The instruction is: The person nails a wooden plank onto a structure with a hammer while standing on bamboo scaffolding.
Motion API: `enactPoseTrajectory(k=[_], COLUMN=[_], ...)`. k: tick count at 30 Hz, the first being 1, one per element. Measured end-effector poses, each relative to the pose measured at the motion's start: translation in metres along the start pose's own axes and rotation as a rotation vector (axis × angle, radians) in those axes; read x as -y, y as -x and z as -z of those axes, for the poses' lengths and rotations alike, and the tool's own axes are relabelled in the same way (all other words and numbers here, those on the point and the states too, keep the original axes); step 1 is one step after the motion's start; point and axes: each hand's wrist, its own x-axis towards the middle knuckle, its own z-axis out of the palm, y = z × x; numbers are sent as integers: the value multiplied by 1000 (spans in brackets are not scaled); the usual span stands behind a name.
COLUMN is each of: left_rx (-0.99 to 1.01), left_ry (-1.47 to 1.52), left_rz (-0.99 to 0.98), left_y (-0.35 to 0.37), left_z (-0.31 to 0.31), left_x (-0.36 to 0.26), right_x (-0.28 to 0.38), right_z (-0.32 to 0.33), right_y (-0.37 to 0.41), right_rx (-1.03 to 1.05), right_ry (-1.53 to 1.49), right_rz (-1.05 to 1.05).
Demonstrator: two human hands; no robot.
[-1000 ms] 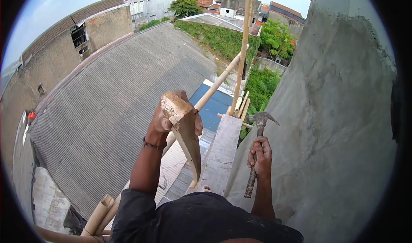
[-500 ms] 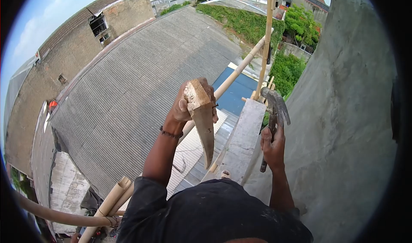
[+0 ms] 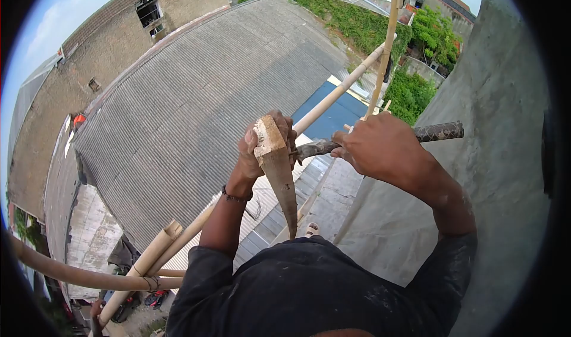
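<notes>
My left hand is wrapped round the upper end of a wooden piece, which hangs down to a narrow tip in front of my shirt. A hammer lies nearly level in my right hand, its dark handle sticking out to the right. The hammer's head end is against or very near the wood's right side, beside my left fingers. The exact contact point is too small to make out.
Bamboo poles cross ahead, with more at the lower left. A rough grey wall rises on the right. A narrow plank runs below, near a foot. Corrugated roofing spreads lower down. Another person's arm shows bottom left.
My right hand has moved up and left toward the wood, and the hammer has turned from upright to nearly level. My left hand still holds the wood. The view has shifted slightly.
</notes>
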Motion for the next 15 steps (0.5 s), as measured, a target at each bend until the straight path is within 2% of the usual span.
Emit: enactPoseTrajectory(k=[3, 6, 10, 13, 15], left_rx=[-88, -137, -189, -196, -205], left_ry=[-70, -131, -184, -215, -177], left_rz=[-3, -4, 45, 75, 80], left_y=[16, 26, 39, 44, 45], left_z=[4, -1, -4, -3, -4], left_x=[4, 5, 8, 11, 9], right_x=[0, 7, 9, 12, 8], right_z=[2, 12, 29, 34, 36], right_y=[-11, -16, -14, -9, -8], right_rx=[9, 96, 182, 231, 247], right_ry=[76, 195, 200, 188, 16], right_rz=[138, 136, 160, 178, 205])
